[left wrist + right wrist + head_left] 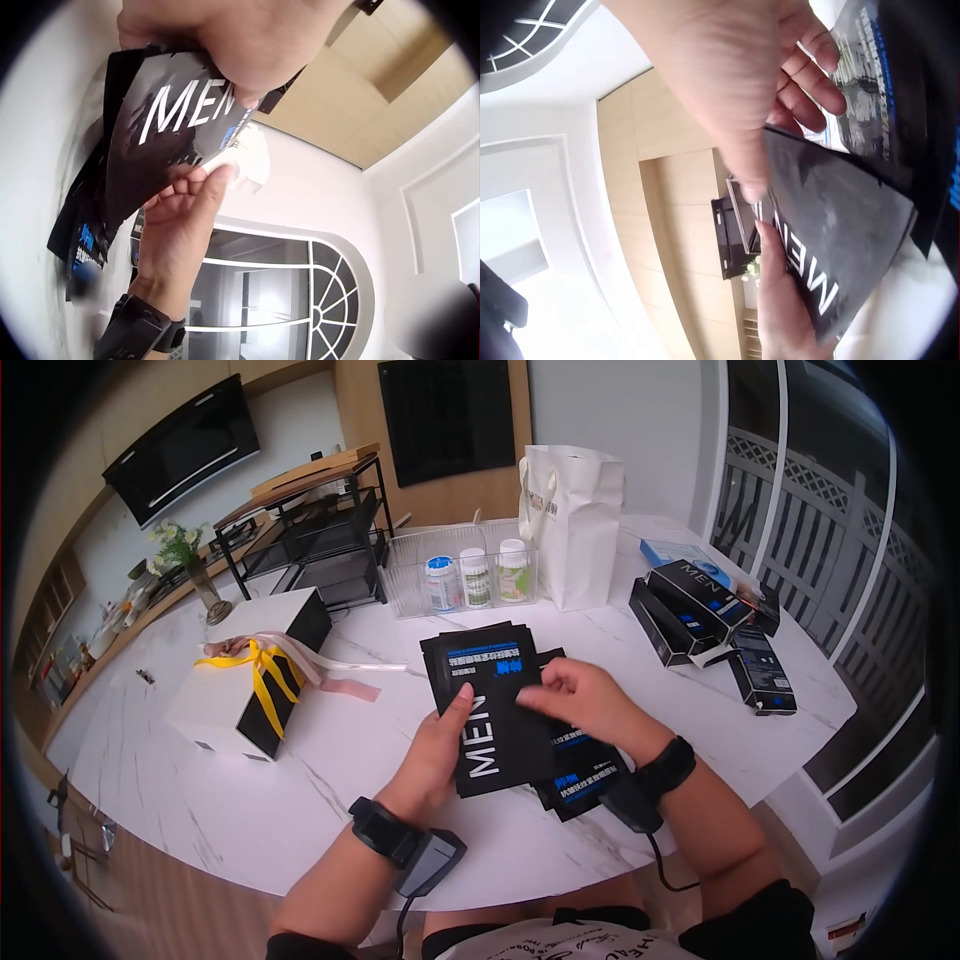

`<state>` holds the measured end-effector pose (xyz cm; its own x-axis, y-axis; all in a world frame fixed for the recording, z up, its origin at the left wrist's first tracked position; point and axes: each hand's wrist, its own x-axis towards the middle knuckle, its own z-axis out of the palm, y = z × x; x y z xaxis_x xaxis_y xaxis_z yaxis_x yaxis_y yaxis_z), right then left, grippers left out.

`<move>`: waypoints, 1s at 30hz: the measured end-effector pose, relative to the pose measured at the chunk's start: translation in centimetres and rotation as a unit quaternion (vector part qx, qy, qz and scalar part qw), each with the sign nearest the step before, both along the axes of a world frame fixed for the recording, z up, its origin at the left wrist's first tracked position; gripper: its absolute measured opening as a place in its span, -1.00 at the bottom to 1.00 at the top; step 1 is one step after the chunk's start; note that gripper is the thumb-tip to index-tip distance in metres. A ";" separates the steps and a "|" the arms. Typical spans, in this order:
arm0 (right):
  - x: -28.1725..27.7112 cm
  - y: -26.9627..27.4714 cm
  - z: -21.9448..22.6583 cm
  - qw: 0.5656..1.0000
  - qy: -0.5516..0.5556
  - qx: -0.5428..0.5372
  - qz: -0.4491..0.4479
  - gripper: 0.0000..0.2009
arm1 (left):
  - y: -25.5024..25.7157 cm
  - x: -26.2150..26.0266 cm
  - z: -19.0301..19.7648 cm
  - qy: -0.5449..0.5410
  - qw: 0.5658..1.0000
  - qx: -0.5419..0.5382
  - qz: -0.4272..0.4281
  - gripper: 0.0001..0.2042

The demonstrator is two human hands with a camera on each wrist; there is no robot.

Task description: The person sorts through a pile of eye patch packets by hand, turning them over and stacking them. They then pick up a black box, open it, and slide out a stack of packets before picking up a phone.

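Observation:
Black sachets lettered MEN (pixel 500 725) lie in a stack in my left hand (pixel 440 745), which grips their left edge with the thumb on top. My right hand (pixel 585 700) is at the stack's right edge, fingers bent; in the right wrist view its thumb and fingers (pixel 802 90) are spread around the edge of a sachet (pixel 832 217), and whether they touch it I cannot tell. More black sachets (pixel 585 785) lie on the table beneath and to the right. The left wrist view shows the sachet front (pixel 172 127) under my left hand (pixel 247 37).
Opened black boxes (pixel 690 610) and a blue box (pixel 690 565) lie at the right. A clear bin (pixel 400 565) with three bottles and a white paper bag (pixel 580 530) stand at the back. A ribboned white and black box (pixel 225 680) sits left, before a black rack (pixel 330 545).

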<state>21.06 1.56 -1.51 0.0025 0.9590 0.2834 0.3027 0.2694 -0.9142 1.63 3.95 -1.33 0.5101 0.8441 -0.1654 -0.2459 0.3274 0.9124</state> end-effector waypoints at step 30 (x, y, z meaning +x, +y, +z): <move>2.5 -0.7 3.0 0.982 0.115 0.074 -0.128 -0.83 | 0.5 -0.4 0.2 -0.018 0.998 0.028 0.053 -0.61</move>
